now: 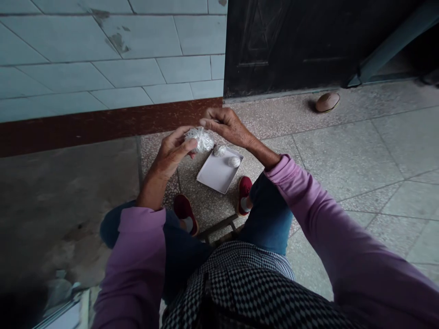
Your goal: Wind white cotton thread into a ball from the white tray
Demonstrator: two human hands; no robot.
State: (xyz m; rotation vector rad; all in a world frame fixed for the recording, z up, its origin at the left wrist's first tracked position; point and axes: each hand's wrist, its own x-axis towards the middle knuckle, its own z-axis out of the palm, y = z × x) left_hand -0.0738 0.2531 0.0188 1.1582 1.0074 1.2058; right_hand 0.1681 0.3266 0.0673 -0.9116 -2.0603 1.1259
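Note:
My left hand (173,153) is closed round a white ball of thread (199,139), held in front of me above the floor. My right hand (224,125) is just right of the ball, fingers pinched together on what looks like the thread's loose end; the strand itself is too thin to make out. Below the hands a white shallow tray (216,176) lies on the floor with two small pale wound balls (234,161) at its far end.
I sit on a low stool with red shoes (185,212) on the speckled floor. A tiled wall with a red-brown skirting (103,123) stands at the left, a dark door (291,45) behind. A brown oval object (327,102) lies by the door.

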